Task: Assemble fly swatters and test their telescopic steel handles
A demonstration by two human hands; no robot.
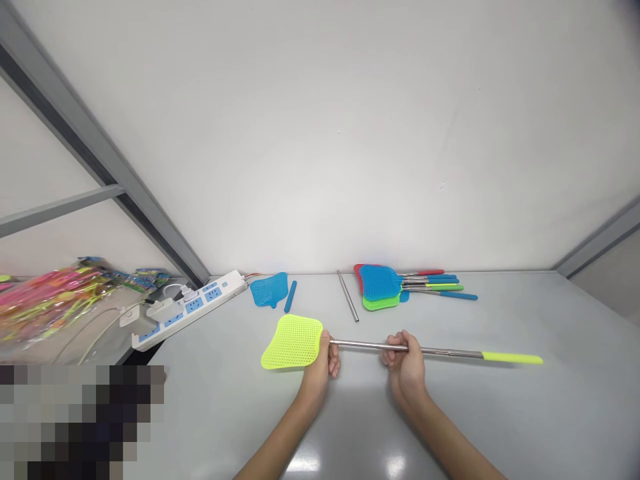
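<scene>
A yellow-green fly swatter [294,343] with a long metal telescopic rod lies across both my hands above the table. My left hand [323,360] grips it where the perforated head meets the rod. Further along, my right hand [406,363] is closed round the middle of the rod, thumb on top. The yellow-green handle sticks out to the right, free of either hand. Beyond my hands lie a loose blue swatter head [270,291], a short blue handle [290,297] and a separate metal rod [348,296].
A pile of fly swatters [383,283] in blue, red and green lies by the wall, handles to the right. On the left are a white power strip [193,308] with plugs and bags of colourful items [55,297]. A blurred patch covers the lower left corner of the grey table [540,413].
</scene>
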